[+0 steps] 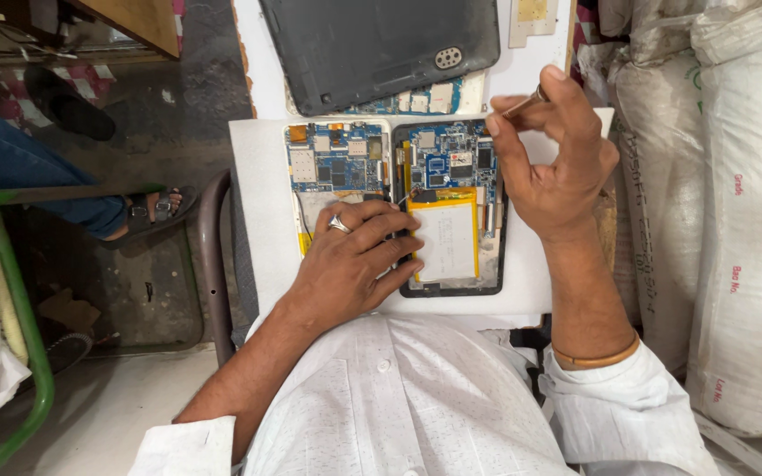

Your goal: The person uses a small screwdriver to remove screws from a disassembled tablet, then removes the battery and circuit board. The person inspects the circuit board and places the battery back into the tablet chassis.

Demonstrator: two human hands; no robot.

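At the far left a green metal bar [19,300] stands by a leg in blue jeans [11,159], and a foot in a sandal [152,211] rests on the floor. These belong to another person.

A white board [257,229] works as the tabletop. Near its left edge lies an open tablet in a white case [335,167], with its blue circuit board showing. The left hand [354,260] lies flat over the lower part of this tablet. It wears a silver ring [339,225]. Its fingers reach across onto the next tablet, and I cannot tell if this grip holds the thin metal tool [407,196] poking out by its fingertips.

Just to the right lies an open tablet in a black case [451,211], with a blue board on top and a pale battery [447,242] edged in yellow below. Behind both, at the far edge, lies a dark grey back cover [372,48].

The right hand [553,159] is raised over the top right corner of the black tablet. Its grip is pinched shut on a thin metal stick [526,101].

At the far right stand big white sacks [734,220] with red and green print
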